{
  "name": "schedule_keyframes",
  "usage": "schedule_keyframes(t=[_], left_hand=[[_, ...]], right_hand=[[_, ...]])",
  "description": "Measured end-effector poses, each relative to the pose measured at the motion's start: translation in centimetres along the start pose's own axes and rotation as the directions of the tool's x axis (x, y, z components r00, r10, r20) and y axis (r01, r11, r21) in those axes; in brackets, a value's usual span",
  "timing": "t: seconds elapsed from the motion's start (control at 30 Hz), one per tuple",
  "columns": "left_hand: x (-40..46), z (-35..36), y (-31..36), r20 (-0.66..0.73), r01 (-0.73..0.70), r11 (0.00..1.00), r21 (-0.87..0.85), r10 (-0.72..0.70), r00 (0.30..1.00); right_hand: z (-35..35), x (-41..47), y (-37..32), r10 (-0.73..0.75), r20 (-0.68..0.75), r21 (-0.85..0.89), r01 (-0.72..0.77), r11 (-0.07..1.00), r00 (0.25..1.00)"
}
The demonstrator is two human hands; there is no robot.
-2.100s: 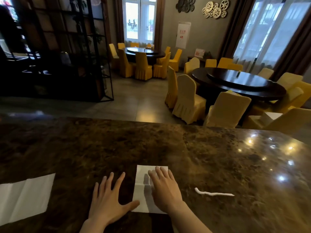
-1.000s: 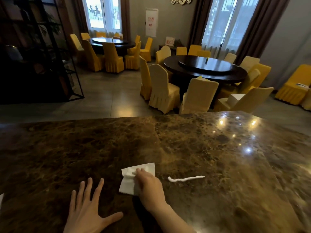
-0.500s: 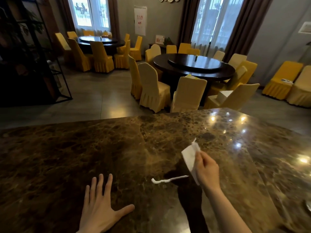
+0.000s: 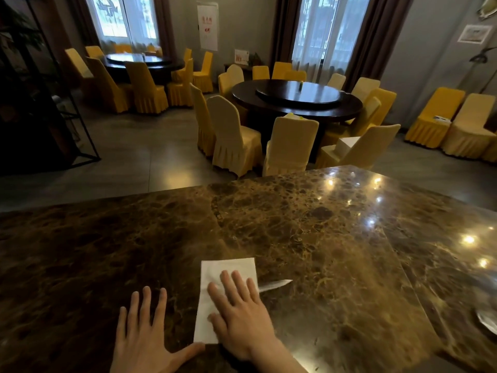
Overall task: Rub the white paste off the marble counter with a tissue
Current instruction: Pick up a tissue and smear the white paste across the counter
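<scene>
Two hands lay flat on the marble counter in the lower centre of the frame. Half a second before, the right hand had pinched the tissue up in the air above the white paste; now the tissue lay spread on the stone with that hand open, fingers splayed and pressing on it, covering most of the streak. Only the paste's right tip showed, poking out just beside the tissue's right edge. Rubbing looked ready to begin, though none of the paste seemed removed yet. The left hand was spread palm down just left of the tissue, its thumb near the tissue's lower corner, gripping nothing. Bare counter stretched wide to the right and toward the upper frame, its far edge well off, so a sweep that way had open room.
</scene>
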State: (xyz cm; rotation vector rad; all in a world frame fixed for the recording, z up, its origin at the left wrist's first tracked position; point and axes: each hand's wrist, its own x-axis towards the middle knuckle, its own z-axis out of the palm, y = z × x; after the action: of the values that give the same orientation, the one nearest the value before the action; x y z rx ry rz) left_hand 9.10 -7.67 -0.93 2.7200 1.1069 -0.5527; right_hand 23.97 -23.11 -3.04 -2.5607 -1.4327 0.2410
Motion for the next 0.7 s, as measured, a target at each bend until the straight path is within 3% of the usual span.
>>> schedule_keyframes(t=[0.1,0.23,0.37,0.47,0.57,0.63,0.7], left_hand=[[0.1,0.1,-0.2,0.012,-0.018,1.0,0.0,0.018,1.0],[0.1,0.1,-0.3,0.028,-0.021,1.0,-0.006,0.021,0.999],[0.0,0.0,-0.2,0.036,-0.02,1.0,-0.006,0.02,0.999],[0.1,-0.2,0.0,0.037,-0.019,1.0,0.014,0.018,0.999],[0.2,-0.2,0.3,0.037,-0.003,0.999,0.042,0.001,0.999],[0.2,-0.1,0.5,0.019,0.019,0.997,0.069,-0.02,1.0],[0.3,0.0,0.5,0.004,0.033,0.995,0.091,-0.034,0.999]], right_hand=[[-0.8,-0.9,4.2,0.192,-0.081,-0.022,-0.194,0.981,0.978],[-2.5,-3.3,11.3,0.47,-0.104,-0.004,-0.473,0.881,0.876],[-3.0,-3.3,12.1,0.579,-0.039,0.043,-0.577,0.815,0.815],[-2.4,-1.8,8.3,0.454,-0.019,0.022,-0.454,0.891,0.891],[-1.3,-1.0,3.3,0.195,0.027,0.025,-0.195,0.98,0.981],[-0.6,-1.0,1.0,0.04,0.066,0.01,-0.041,0.999,0.997],[-0.3,-1.4,0.8,-0.013,0.026,-0.07,0.015,0.997,1.0]])
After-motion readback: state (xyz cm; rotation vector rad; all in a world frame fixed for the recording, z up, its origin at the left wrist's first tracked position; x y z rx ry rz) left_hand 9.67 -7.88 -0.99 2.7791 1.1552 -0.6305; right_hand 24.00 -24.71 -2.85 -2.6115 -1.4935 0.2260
